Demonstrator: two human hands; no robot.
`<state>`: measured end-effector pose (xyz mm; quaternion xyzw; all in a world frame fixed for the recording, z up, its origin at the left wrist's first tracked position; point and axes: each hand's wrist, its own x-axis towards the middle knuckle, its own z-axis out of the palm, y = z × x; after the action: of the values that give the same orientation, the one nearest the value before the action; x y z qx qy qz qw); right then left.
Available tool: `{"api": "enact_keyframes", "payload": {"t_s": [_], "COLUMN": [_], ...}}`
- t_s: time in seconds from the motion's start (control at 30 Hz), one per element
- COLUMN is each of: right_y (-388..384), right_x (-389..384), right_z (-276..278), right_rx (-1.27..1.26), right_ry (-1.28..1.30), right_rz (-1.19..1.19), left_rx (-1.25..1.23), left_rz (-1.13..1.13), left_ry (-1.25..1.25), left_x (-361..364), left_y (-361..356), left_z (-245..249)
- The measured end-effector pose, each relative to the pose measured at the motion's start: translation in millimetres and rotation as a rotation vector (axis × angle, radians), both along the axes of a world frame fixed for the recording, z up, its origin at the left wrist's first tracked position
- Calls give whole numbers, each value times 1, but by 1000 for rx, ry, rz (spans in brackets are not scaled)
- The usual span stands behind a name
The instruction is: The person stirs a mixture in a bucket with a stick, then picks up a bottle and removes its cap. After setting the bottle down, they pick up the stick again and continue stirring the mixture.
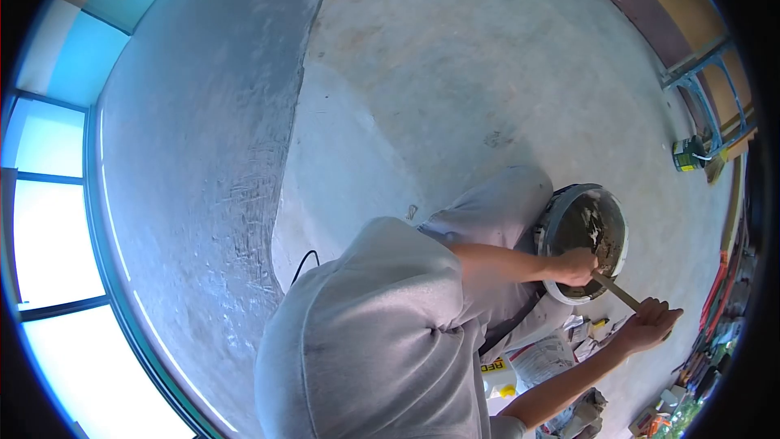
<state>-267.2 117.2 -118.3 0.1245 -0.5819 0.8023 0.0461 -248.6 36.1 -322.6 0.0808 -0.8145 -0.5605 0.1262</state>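
A round bucket point(624, 228) stands in front of my legs, its inner wall smeared with grey, mortar-like material. My left hand point(574, 267) is closed at the near rim, gripping the lower part of a flat, tan stick point(616, 289). The stick slants away from the bucket to my right hand point(650, 326), whose fingers are wrapped round its other end. Whatever lies below my left fist in the bucket is hidden by that hand.
Dark grey, wet-looking coating point(203, 114) covers the floor along the windows, ending at a ragged edge against paler concrete point(487, 57). A white jug with yellow cap point(500, 378) and crumpled bags point(581, 415) lie beside me. A dark can point(688, 154) stands by the far wall.
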Motion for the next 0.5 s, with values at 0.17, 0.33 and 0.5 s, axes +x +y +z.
{"api": "enact_keyframes", "payload": {"t_s": [0.17,0.33,0.5], "right_y": [-7,-15,-8], "right_x": [1,6,-16], "right_z": [8,-19,-26], "right_rx": [223,221,74], "right_ry": [76,294,284], "right_rz": [-54,2,-3], "left_rx": [229,212,130], "left_rz": [28,-21,-35], "left_ry": [48,231,178], "left_x": [-8,-53,-69], "left_y": [48,30,10], "left_z": [-2,-13,0]}}
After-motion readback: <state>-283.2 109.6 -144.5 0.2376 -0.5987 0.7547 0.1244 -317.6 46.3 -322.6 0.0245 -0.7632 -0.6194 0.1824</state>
